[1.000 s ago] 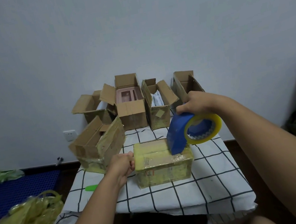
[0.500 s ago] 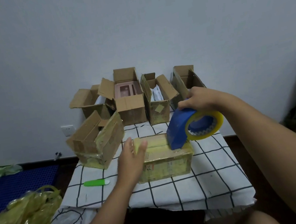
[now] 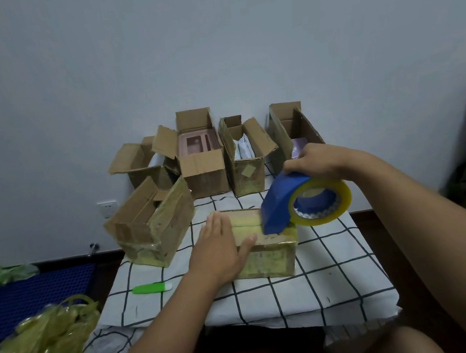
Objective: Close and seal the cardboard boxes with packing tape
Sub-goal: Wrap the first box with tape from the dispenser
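On the checked cloth (image 3: 275,294), left hand (image 3: 222,251) hides the taped box's (image 3: 272,258) left end.

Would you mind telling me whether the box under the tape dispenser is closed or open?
Closed: the box has flat flaps under yellowish tape, the left hand lies flat on top, and the tape dispenser touches it.

blue tape dispenser (image 3: 281,202), yellowish tape roll (image 3: 321,202), black-gridded white cloth (image 3: 318,281).

Single view: head-worn wide-angle camera, facing forward and down onto a table (image 3: 305,296) under a checked cloth. Near range; both forearms enter from 6 o'clock. Wall (image 3: 204,43) fills the frame towards 12 o'clock. No second view shares the scene.
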